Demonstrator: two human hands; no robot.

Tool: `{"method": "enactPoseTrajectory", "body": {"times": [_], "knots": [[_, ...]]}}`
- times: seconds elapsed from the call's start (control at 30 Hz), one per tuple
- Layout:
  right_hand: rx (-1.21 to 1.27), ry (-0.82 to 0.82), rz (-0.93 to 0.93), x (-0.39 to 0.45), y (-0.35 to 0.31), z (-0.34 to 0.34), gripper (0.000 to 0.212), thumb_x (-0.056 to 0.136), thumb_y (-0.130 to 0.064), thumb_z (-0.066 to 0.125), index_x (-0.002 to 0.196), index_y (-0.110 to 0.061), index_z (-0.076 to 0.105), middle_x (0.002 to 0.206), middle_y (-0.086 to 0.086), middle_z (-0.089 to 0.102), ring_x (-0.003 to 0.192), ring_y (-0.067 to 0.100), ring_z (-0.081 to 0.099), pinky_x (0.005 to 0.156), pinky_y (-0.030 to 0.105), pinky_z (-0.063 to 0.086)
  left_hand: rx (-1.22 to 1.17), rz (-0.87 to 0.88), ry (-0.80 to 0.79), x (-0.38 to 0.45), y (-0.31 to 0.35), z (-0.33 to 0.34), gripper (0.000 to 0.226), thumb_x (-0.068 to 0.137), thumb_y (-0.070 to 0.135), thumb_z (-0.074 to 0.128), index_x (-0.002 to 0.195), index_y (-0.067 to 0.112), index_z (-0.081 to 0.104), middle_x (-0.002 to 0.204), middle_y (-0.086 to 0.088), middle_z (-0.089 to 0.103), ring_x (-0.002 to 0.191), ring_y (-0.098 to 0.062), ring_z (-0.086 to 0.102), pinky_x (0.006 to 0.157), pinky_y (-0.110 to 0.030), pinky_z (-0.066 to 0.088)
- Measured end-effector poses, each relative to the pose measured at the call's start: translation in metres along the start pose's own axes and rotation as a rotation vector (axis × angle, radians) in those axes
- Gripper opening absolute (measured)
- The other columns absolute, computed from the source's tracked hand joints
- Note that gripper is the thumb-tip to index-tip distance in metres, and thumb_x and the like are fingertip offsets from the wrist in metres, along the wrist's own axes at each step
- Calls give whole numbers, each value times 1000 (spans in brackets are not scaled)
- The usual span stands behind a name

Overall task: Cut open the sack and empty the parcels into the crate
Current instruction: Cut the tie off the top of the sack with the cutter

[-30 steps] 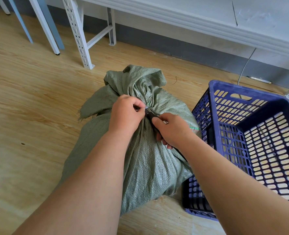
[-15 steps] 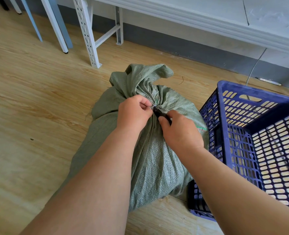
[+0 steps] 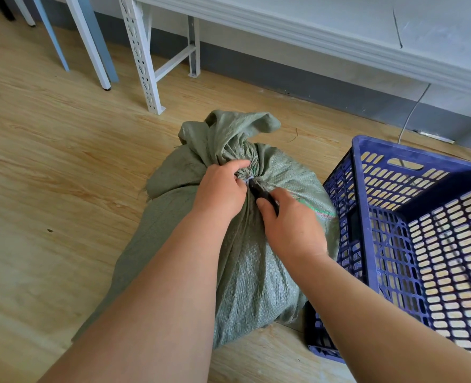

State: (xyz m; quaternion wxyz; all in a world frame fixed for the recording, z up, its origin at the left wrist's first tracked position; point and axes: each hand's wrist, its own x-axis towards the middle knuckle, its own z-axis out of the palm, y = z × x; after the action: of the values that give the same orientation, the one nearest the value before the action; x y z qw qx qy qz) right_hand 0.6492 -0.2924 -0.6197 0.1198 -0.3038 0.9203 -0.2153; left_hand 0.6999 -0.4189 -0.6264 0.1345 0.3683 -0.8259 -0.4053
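Step in hand — cutting the sack's (image 3: pixel 256 272) tied neck.
Left hand (image 3: pixel 220 189) pinches the neck; right hand (image 3: pixel 292 225) grips a dark cutter (image 3: pixel 262 192) at the tie — next, likely sever it, crate (image 3: pixel 361 189) just beside.

We kneel over a tied green woven sack (image 3: pixel 245 261) at frame centre, our left hand (image 3: pixel 220 189) gripping its bunched neck, our right hand (image 3: pixel 291 225) holding a dark-handled cutter (image 3: pixel 260 190) against the tie. A blue slotted crate (image 3: pixel 411 244) touches the sack at right, on wood-look flooring (image 3: pixel 49 189).
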Motion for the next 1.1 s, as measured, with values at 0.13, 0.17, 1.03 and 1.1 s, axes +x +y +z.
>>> {"method": "enactPoseTrajectory", "body": {"times": [0.13, 0.17, 1.03, 1.1], "knots": [[-53, 17, -9, -4, 2, 3, 27, 101, -48, 38, 114, -28, 50, 74, -2, 55, 70, 29, 58, 55, 35, 49, -180, -100, -67, 1, -3, 0, 45, 99, 10, 43, 134, 36, 54, 64, 8, 49, 44, -11, 37, 40, -18, 32], [-66, 23, -10, -4, 2, 3, 27, 101, -48, 38, 114, -27, 50, 73, -3, 54, 69, 28, 55, 54, 33, 46, -217, -117, -78, 1, -3, -2, 44, 99, 12, 44, 133, 36, 55, 63, 9, 49, 45, -9, 36, 39, -16, 32], [204, -49, 38, 6, 4, 1, 31, 96, -50, 45, 107, -25, 59, 80, 0, 68, 74, 24, 63, 63, 34, 50, -261, -157, 132, -3, 7, 1, 17, 95, 13, 51, 98, 26, 61, 68, 6, 51, 56, -15, 47, 58, -30, 41], [183, -35, 40, 6, 5, -3, 29, 96, -51, 45, 105, -27, 59, 79, 0, 68, 74, 25, 63, 64, 35, 51, -199, -112, 134, -3, 8, 1, 19, 96, 12, 48, 93, 25, 62, 67, 6, 53, 56, -15, 49, 57, -30, 43]]}}
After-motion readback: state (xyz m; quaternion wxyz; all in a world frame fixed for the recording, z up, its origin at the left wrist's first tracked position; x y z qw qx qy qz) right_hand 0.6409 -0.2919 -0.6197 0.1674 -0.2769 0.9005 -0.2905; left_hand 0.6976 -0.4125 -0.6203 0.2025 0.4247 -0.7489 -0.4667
